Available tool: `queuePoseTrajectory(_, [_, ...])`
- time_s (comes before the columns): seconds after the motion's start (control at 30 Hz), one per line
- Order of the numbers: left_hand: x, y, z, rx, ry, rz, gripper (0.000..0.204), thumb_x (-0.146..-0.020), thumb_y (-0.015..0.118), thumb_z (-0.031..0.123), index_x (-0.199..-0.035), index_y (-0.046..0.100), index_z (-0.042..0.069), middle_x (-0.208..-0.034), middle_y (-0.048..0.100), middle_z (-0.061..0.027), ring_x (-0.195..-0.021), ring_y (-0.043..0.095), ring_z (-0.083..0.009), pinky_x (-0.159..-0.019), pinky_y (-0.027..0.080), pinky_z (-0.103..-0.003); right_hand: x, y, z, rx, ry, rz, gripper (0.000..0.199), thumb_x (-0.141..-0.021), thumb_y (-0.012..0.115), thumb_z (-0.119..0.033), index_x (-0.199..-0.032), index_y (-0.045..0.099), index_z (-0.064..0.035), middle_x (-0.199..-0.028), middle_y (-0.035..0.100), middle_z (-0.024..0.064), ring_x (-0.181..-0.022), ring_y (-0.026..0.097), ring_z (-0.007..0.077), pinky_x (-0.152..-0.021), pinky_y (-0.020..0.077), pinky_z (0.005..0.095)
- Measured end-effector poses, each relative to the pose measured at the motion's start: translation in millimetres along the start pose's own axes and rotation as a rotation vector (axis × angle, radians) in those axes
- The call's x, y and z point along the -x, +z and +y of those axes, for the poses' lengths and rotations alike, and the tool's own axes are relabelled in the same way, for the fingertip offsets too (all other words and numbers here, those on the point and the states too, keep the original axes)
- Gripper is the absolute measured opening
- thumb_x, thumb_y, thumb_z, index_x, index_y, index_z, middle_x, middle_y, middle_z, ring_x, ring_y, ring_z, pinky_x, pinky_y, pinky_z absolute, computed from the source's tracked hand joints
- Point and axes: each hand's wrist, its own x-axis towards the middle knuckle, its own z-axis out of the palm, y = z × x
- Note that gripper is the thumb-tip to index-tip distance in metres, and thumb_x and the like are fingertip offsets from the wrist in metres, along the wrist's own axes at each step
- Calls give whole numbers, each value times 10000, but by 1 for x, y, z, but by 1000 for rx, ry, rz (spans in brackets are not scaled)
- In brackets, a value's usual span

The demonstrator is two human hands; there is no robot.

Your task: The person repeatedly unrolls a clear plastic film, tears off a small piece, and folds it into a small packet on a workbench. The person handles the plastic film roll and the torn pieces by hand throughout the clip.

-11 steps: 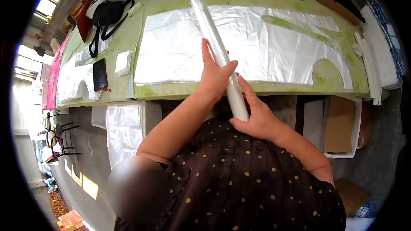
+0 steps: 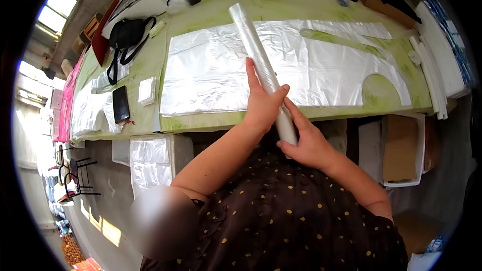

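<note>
Both my hands are closed around a long roll of translucent white plastic film (image 2: 257,49), held at a slant above the table's front edge. My left hand (image 2: 264,103) wraps its middle, the index finger lying along the side. Close below, my right hand (image 2: 307,143) grips the lower end, near my dark dotted shirt. Behind the roll, flat plastic bags (image 2: 208,75) lie stacked on the table (image 2: 236,114), with a handle-shaped cutout at their right end. Parts of the fingers are hidden behind the roll.
At the left lie a black phone (image 2: 120,104), a small white packet (image 2: 147,91) and a black bag (image 2: 125,32). White rolls (image 2: 428,78) lean at the right edge. Below stand a bin of packed bags (image 2: 150,163) and a white crate with cardboard (image 2: 400,150).
The roll and both hands sit slightly lower and further right in the picture. The table has shifted too, with more of its far side showing. My grip looks the same.
</note>
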Motion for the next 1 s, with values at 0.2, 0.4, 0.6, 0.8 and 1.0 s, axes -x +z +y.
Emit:
queuePoseTrajectory(0.2, [-5,13,-5,53,3,-15,1066,-923,676,8,-1625,-106,183,-1382,445,-196,-1007,580,-234,-747,571,-376,9,2,13,-19,-49,112,875,-824,731,-139,-1577,292,-61,-1578,387,216,-1403,455,387,-1132,406,414])
queuePoseTrajectory(0.4, [3,25,7,96,-78,-36,1111,-903,743,86,-1628,-95,144,-1484,376,-239,-1209,509,-280,-972,502,-380,12,1,27,85,-181,139,930,-816,744,-104,-1601,248,-93,-1547,425,214,-1378,497,338,-1119,419,402])
queuePoseTrajectory(0.6, [-1,26,-3,26,-29,-26,1113,-914,732,91,-1627,-119,174,-1538,327,-260,-1227,518,-280,-954,514,-382,15,3,32,15,-139,199,941,-798,762,-68,-1596,264,-103,-1353,542,189,-1168,602,286,-996,506,384])
queuePoseTrajectory(0.8, [10,26,-2,353,-195,-123,774,-1007,505,69,-1643,85,201,-1294,530,-126,-1094,566,-201,-925,517,-345,18,-1,33,-7,-149,235,876,-792,754,-90,-1555,324,-95,-1469,485,224,-1288,545,399,-1061,471,424])
queuePoseTrajectory(1.0, [20,13,-14,192,-228,-282,708,-939,408,-35,-1608,308,174,-1274,580,-107,-1113,574,-183,-967,497,-322,17,-3,38,110,-250,253,885,-783,754,-82,-1560,338,-164,-1313,557,194,-1184,595,391,-1004,503,421])
